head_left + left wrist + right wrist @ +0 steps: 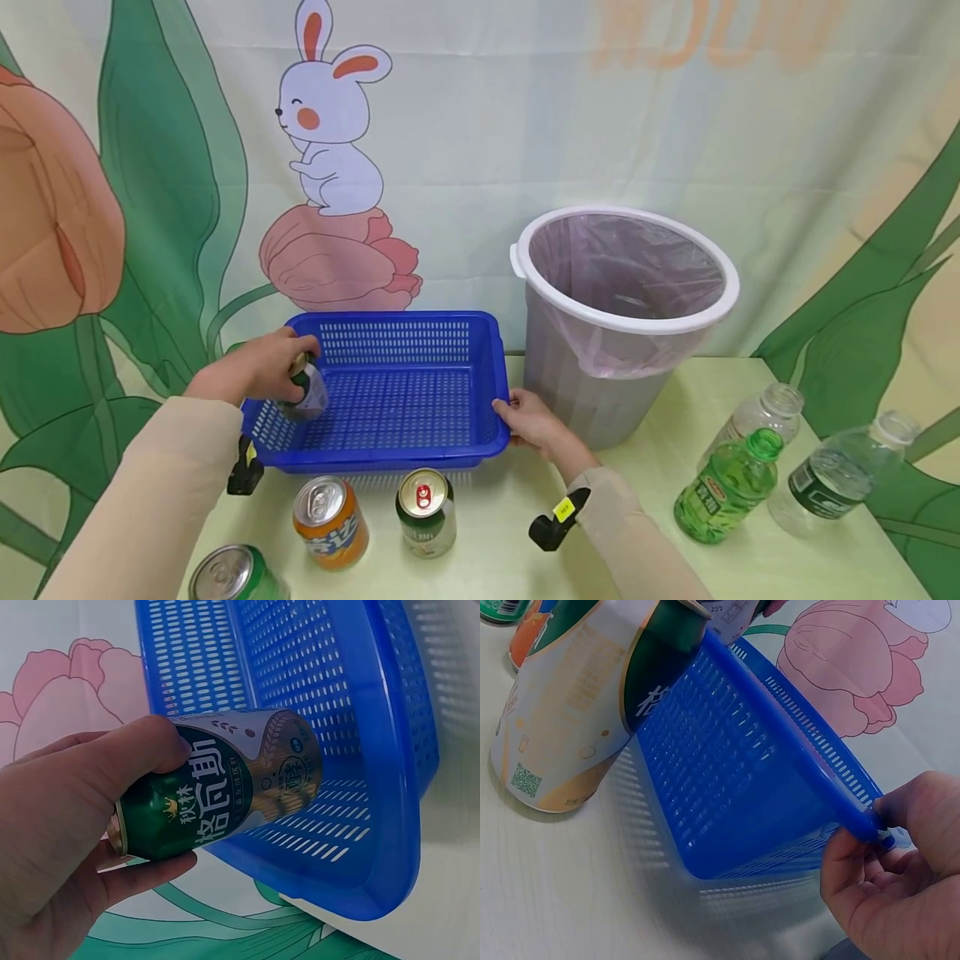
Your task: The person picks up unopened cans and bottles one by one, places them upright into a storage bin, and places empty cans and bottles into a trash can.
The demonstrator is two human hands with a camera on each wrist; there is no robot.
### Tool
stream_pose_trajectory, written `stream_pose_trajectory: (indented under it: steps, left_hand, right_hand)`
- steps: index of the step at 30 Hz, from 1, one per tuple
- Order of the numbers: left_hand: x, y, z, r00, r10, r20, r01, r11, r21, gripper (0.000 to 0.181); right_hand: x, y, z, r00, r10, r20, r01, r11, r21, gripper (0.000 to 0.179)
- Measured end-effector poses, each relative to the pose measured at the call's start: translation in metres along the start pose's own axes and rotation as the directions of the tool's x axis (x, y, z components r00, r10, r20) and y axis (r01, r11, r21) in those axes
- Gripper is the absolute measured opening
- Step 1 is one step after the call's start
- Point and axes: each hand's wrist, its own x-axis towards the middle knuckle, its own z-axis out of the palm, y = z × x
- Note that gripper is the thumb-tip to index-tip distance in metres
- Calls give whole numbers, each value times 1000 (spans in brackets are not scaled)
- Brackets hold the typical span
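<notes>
My left hand [272,367] grips a green, white and gold drink can [225,776] by its top end, thumb on one side and fingers on the other. The can is tilted, its lower end inside the left part of the blue plastic basket [382,457]. On the basket's right side, my right hand [534,423] pinches the rim between thumb and fingers, as the right wrist view shows up close. In front of the basket stand a second green and white can [426,525], an orange soda can [330,529] and a green can [238,575] cut off by the frame edge.
A grey bin [581,383] with a white rim and pink liner stands behind my right hand. At the right are a green bottle [727,492] and two clear bottles, one nearer the edge [832,483]. A printed curtain [465,125] hangs behind the table [517,533].
</notes>
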Motion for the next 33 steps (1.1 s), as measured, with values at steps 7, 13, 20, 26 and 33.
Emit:
stream_pose_trajectory:
  steps: [7,13,20,26,33]
  left_hand:
    - [3,-1,8,1000,-19,3,20,1000,-15,50]
    - [7,-3,13,1000,-24,4,24,1000,-14,49]
    - [12,-2,20,999,-42,-10,42,999,-34,50]
    - [16,-2,27,997,-70,8,71,997,-45,51]
    - [17,-1,34,996,-86,8,86,994,-65,50]
  right_hand:
    - [1,1,-1,1000,-3,9,3,1000,7,24]
    - [2,2,0,1000,-11,6,11,1000,7,24]
    - [2,2,-1,1000,-11,5,11,1000,1,27]
    - [2,3,-1,1000,-2,2,2,1000,1,26]
    - [4,5,0,1000,-9,6,9,1000,9,25]
